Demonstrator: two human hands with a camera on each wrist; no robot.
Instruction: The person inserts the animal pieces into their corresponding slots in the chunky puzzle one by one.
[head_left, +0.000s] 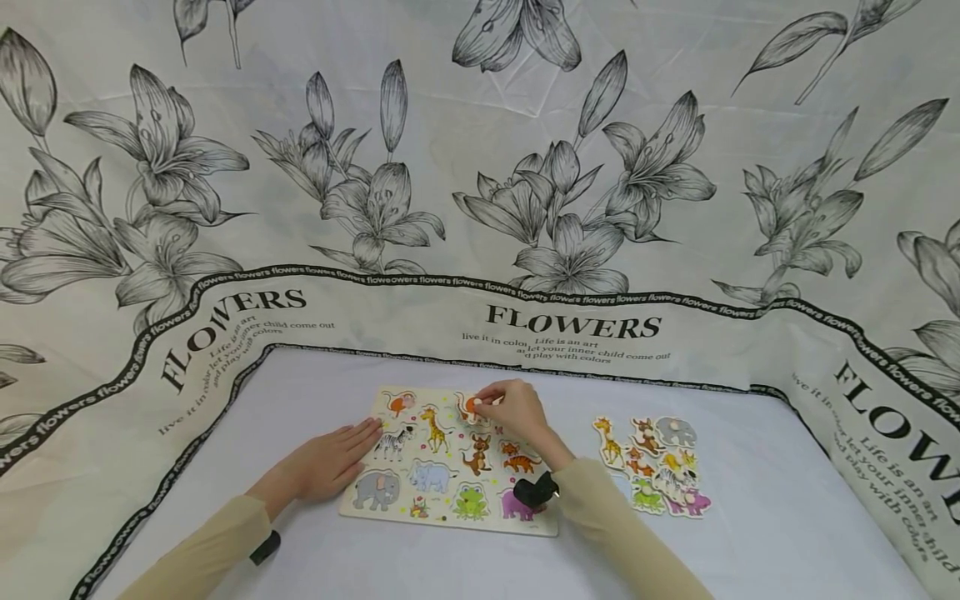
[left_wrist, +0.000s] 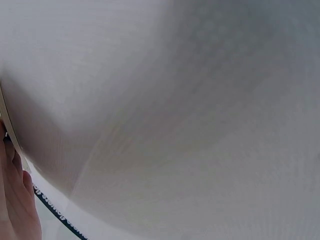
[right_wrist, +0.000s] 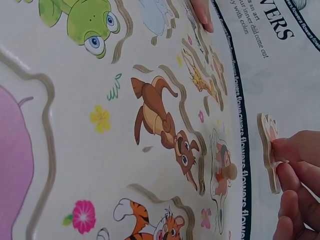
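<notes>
A wooden animal puzzle board (head_left: 442, 521) lies on the white cloth, with animal pictures in cut-out slots. My left hand (head_left: 330, 458) rests flat at its left edge, fingers extended; in the left wrist view only part of this hand (left_wrist: 20, 205) shows at the frame's side. Over the board's far right corner, my right hand (head_left: 517, 408) pinches a thin wooden puzzle piece (right_wrist: 267, 150) between thumb and fingers. That piece is seen nearly edge-on, its picture mostly hidden. Below it, a knobbed orange-and-white piece (right_wrist: 220, 175) sits at the board. A kangaroo picture (right_wrist: 157, 110) shows nearby.
Right of the board lies a loose pile of knobbed puzzle pieces, among them a giraffe (head_left: 609, 442), a grey elephant (head_left: 677, 431), a frog (head_left: 647, 496) and a purple piece (head_left: 693, 502). A flower-printed curtain (head_left: 420, 312) hangs behind the table and along both sides.
</notes>
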